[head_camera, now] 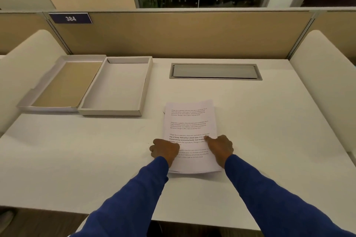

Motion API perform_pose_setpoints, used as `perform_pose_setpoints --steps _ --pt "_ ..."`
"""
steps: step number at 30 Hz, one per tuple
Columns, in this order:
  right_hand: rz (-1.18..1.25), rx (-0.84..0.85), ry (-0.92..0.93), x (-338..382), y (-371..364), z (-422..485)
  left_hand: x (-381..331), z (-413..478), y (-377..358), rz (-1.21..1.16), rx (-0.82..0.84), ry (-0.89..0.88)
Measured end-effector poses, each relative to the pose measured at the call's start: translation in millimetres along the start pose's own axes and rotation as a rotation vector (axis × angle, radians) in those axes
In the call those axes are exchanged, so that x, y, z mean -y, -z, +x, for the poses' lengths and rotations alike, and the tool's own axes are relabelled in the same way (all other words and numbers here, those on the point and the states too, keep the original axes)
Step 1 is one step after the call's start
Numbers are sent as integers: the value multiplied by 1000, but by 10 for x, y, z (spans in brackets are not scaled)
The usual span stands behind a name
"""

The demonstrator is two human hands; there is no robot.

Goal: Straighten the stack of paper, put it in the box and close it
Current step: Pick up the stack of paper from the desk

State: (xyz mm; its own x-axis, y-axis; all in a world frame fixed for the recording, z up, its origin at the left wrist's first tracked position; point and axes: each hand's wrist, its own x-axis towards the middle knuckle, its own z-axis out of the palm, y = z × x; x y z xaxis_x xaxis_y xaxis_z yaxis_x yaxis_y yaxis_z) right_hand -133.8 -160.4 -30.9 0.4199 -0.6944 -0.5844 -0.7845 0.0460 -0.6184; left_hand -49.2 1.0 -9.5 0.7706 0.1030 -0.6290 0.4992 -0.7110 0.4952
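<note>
Mid-counter, left hand (163, 149) and right hand (219, 147), curled, gripping the side edges of a paper stack (189, 121), open box (115, 86) toward far-left corner

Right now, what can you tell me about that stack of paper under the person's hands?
The stack of paper is a thin pile of white printed sheets with four short blocks of black text, one partly bold. It lies flat on the white desk, right of the open box, and is slightly fanned, with edges showing at its far and near ends. The left hand grips its left edge and the right hand rests on its right edge.
</note>
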Motion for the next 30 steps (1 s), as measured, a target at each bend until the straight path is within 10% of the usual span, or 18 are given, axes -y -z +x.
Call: perform_pose_setpoints --steps 30 --pt "283 152 100 18 137 -81 64 139 236 -555 486 17"
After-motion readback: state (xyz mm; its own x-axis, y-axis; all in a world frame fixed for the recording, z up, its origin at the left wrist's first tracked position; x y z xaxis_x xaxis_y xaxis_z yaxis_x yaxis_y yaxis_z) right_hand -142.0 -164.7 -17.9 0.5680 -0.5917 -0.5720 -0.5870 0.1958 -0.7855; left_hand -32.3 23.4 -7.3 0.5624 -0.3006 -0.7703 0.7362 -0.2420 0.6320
